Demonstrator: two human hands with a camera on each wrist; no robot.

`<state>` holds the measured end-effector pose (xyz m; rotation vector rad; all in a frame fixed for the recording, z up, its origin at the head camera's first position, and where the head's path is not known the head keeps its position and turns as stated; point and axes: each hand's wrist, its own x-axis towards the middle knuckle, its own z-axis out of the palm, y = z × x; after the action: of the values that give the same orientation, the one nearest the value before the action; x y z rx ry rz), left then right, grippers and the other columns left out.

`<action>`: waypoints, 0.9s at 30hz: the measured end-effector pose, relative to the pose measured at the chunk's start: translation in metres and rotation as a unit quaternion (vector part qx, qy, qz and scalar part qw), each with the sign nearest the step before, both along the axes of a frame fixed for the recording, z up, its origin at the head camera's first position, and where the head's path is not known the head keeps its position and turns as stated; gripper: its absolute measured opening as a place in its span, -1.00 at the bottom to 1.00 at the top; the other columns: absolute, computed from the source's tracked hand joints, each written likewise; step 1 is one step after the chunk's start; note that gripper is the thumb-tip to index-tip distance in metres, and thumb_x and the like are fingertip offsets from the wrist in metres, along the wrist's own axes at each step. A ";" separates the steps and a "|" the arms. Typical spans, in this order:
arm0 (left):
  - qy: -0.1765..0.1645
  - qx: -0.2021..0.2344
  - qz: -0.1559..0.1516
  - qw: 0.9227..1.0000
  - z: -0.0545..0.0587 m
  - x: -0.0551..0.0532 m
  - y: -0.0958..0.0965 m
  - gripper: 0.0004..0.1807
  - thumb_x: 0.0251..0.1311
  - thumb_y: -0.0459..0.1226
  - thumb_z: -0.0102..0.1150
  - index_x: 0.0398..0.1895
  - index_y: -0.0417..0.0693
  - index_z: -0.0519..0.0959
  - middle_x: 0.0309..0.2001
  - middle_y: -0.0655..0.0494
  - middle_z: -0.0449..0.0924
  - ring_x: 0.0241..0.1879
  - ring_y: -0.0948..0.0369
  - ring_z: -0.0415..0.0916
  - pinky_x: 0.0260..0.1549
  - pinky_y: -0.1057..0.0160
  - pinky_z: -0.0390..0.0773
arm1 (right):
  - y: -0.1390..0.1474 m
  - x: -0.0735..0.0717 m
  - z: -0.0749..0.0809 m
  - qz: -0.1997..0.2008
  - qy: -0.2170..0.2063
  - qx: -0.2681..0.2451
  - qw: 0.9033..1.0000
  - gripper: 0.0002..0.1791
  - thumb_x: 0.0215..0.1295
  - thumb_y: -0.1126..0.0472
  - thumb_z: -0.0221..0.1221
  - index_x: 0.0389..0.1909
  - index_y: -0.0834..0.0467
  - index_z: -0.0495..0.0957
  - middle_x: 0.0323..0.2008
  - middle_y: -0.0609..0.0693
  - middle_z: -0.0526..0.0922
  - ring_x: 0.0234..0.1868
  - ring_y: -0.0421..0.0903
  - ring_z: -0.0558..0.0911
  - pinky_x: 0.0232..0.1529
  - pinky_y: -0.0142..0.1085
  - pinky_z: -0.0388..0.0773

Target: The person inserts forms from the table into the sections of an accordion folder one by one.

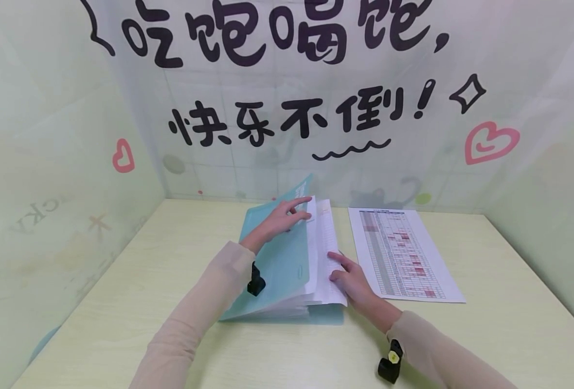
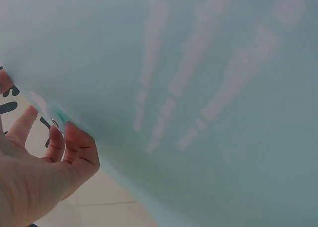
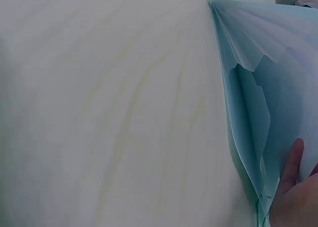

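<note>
A light blue document folder [image 1: 279,265] lies on the table with its front cover raised at a slant over white papers [image 1: 327,270]. My left hand [image 1: 283,217] reaches across the cover to its far right edge. In the left wrist view, fingers of the left hand [image 2: 54,170] curl at the cover's edge [image 2: 84,130], next to a small round snap. My right hand [image 1: 357,283] holds the papers' right edge, thumb and index finger on top; its other fingers are mostly hidden. The right wrist view shows one finger of the right hand [image 3: 293,192] along a sheet within the folder [image 3: 246,108].
A printed table sheet [image 1: 399,254] with grey and red cells lies flat to the right of the folder. Behind the table [image 1: 146,270] hangs a pale curtain [image 1: 248,173] with black lettering; similar curtains flank both sides. Black wrist cameras [image 1: 390,367] sit at both sleeves.
</note>
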<state>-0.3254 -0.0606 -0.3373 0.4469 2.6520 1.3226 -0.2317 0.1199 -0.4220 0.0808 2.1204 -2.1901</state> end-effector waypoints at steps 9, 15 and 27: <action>0.000 0.004 -0.002 1.000 -0.001 -0.002 0.000 -0.48 0.14 -0.01 -0.01 0.22 0.37 0.25 -0.18 0.05 0.27 -0.23 0.14 0.27 -0.36 0.23 0.40 | 0.004 0.003 0.004 0.027 0.033 0.066 0.997 -0.26 -0.10 0.51 0.03 0.24 0.25 0.16 0.14 0.28 0.24 0.02 0.12 0.36 -0.16 -0.14 0.41; 0.006 0.004 -0.005 1.000 0.000 -0.002 0.001 -0.48 0.14 -0.02 -0.01 0.23 0.34 0.25 -0.19 0.04 0.29 -0.24 0.14 0.27 -0.38 0.23 0.41 | 0.009 0.007 0.006 -0.024 0.026 0.095 0.995 -0.57 0.01 0.45 0.07 0.00 0.31 0.43 0.01 0.20 0.40 -0.18 0.01 0.48 -0.23 -0.20 0.47; 0.004 0.001 -0.006 1.000 0.000 -0.001 0.001 -0.48 0.14 -0.01 -0.01 0.22 0.35 0.25 -0.19 0.04 0.29 -0.26 0.13 0.27 -0.38 0.23 0.40 | 0.003 0.002 0.006 0.008 -0.001 0.120 0.993 -0.62 0.07 0.42 0.06 -0.01 0.31 0.46 0.02 0.20 0.41 -0.15 0.01 0.51 -0.14 -0.17 0.44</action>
<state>-0.3264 -0.0596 -0.3372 0.4678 2.6504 1.3243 -0.2300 0.1227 -0.4157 0.0802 2.3647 -1.9145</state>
